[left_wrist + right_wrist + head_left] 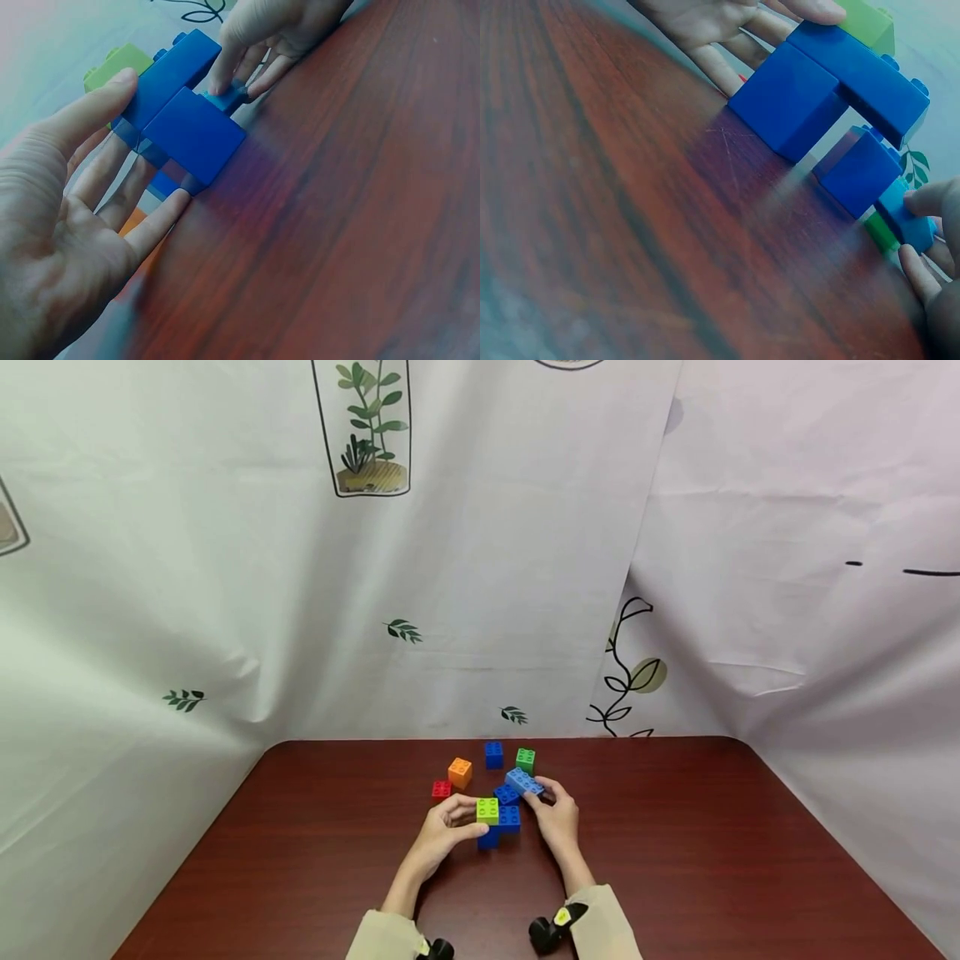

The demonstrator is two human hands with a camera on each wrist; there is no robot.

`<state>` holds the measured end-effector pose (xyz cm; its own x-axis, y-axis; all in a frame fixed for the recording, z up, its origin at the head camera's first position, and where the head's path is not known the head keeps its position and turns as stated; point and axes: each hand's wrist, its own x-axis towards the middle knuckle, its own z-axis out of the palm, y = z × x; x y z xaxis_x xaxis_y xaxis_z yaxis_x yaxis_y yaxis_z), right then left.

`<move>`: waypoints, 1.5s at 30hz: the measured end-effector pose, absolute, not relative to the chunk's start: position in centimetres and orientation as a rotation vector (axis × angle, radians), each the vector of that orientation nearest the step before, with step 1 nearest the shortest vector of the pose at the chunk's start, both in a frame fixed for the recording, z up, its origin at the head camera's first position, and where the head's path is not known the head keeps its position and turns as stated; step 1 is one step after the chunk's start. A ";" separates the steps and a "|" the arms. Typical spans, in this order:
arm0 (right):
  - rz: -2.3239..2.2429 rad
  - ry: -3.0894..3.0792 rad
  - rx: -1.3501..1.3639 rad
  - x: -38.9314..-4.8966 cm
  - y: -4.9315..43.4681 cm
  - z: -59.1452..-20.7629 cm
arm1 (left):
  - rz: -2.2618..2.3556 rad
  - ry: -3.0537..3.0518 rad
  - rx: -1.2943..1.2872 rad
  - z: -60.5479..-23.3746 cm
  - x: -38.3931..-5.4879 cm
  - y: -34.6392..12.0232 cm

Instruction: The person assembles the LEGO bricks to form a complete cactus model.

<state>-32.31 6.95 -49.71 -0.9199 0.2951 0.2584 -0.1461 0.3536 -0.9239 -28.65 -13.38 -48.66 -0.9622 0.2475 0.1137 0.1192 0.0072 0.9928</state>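
My left hand (442, 833) grips a small stack on the table. A lime green brick (487, 811) sits on one end of a longer blue brick (866, 75), whose other end overhangs to the right. Beneath its left end stands a blue brick (784, 101), resting on the tabletop. Thumb and fingers lie on either side of the stack. My right hand (557, 817) pinches a light blue brick (524, 782) between thumb and fingers, just behind and right of the stack. Between them, a separate blue brick (861, 174) stands on the table.
Behind the hands are loose bricks: a red one (442, 790), an orange one (460, 772), a blue one (493, 754) and a green one (525, 760). The brown wooden table (712, 852) ends at a printed white curtain (487, 568).
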 end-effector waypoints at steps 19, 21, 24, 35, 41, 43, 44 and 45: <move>1.944 -1.987 -0.200 -32.2 7.2 -49.0 | 2.147 2.119 0.401 -48.6 -28.6 -13.4; 1.978 -1.975 -0.183 -32.2 7.3 -48.9 | 2.153 2.114 0.396 -48.6 -28.6 -13.3; 2.043 -1.955 -0.158 -31.9 7.4 -48.6 | 2.158 2.109 0.408 -48.7 -28.7 -13.2; 2.049 -2.005 -0.048 -29.6 7.2 -45.3 | 2.184 2.097 0.367 -48.9 -28.8 -13.2; 1.932 -2.089 0.010 -29.5 7.3 -44.5 | 2.165 2.104 0.342 -49.0 -29.0 -13.4; 1.959 -2.080 0.017 -30.2 7.5 -45.2 | 2.164 2.106 0.345 -49.0 -29.0 -13.5; 1.974 -2.074 0.020 -30.6 7.5 -45.5 | 2.164 2.108 0.349 -49.0 -29.1 -13.5; 1.993 -2.068 0.023 -30.9 7.6 -45.8 | 2.164 2.109 0.351 -49.0 -29.1 -13.5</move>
<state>-30.91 7.57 -45.85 -0.9639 0.1732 0.2022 -0.1957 0.0540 -0.9792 -29.05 -13.45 -49.00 -0.9684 0.2303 0.0952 0.0893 -0.0362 0.9953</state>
